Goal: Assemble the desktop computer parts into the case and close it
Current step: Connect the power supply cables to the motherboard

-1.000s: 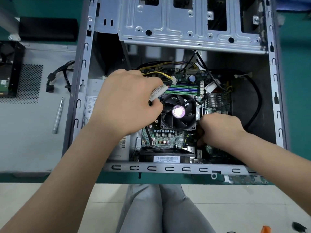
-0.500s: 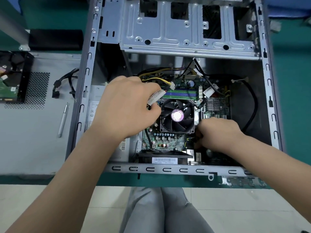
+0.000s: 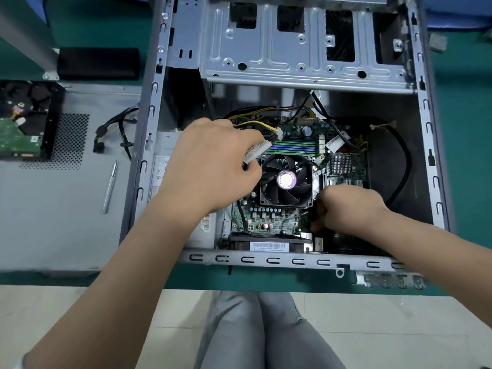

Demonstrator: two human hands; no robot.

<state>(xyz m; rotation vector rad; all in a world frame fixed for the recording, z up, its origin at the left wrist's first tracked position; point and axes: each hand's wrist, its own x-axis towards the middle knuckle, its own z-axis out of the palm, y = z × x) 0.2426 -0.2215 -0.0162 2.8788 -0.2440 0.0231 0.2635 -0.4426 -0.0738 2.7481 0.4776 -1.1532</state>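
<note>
Left hand grips white-labelled cable bundle at 10 o'clock of black CPU fan; right hand curled at 4 o'clock, contents hidden; label text illegible.

My open grey case lies on its side; green motherboard flat inside, black fan atop; side panel and hard drive lie beside it, left.
</note>
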